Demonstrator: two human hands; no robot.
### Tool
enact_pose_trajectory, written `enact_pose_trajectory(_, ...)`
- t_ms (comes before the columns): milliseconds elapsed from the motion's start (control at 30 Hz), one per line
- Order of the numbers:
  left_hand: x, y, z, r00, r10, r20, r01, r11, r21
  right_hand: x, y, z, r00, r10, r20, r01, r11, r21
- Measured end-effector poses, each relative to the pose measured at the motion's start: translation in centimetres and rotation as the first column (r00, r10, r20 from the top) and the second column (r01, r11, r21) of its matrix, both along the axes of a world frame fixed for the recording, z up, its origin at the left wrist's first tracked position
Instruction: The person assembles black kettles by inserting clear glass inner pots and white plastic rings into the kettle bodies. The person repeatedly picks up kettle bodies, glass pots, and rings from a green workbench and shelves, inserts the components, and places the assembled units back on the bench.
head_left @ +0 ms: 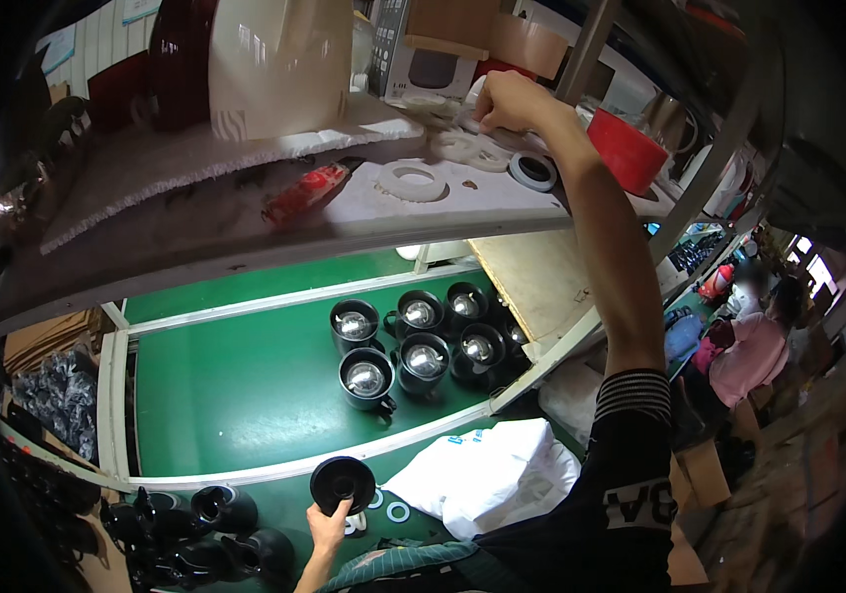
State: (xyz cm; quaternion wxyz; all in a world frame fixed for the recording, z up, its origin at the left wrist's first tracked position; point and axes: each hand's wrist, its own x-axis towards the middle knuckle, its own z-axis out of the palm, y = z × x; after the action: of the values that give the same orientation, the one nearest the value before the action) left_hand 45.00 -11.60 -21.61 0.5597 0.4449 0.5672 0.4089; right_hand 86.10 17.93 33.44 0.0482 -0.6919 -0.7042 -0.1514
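Note:
My left hand (328,526) grips a black round part (343,484), a shallow disc with a small raised centre, low over the green bench. Up on the shelf, my right arm reaches far out. The fingers of my right hand (514,101) are curled down into a heap of pale rings and clear plastic; whatever they pinch is hidden. Close by lie a white ring (412,181), another pale ring (488,155) and a grey-and-white ring (533,171). Two small pale rings, one of them a blue-edged ring (398,512), rest beside my left hand.
Several black handled jugs with shiny domed insides (365,378) stand on the green worktop (235,395). More black jugs (225,508) lie lower left, near a white bag (487,474). The shelf holds a cream vessel (279,69) and red tape (626,150). A person (747,361) sits at right.

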Motion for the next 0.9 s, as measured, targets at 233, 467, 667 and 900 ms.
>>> enact_pose_trajectory(233, 0.2, 0.8, 0.3, 1.000, -0.030, 0.002, 0.030, 0.999, 0.016, 0.7, -2.3, -1.1, 0.989, 0.110, 0.095, -0.126, 0.975, 0.185)
enact_pose_trajectory(467, 1.0, 0.3, 0.8, 0.999, -0.027, -0.019, 0.027, 1.000, 0.012, 2.1, -3.0, -1.3, 0.959, 0.284, -0.004, -0.259, 0.880, 0.399)
enact_pose_trajectory(667, 1.2, -0.3, -0.5, 0.997, -0.076, 0.002, 0.076, 0.997, 0.006, 0.7, -1.6, -1.4, 0.994, 0.098, 0.055, -0.105, 0.983, 0.153)
enact_pose_trajectory(900, 1.2, -0.4, -0.1, 0.999, -0.028, -0.030, 0.028, 0.999, -0.024, -0.7, -5.4, -2.2, 0.869, 0.284, 0.405, -0.462, 0.759, 0.459)
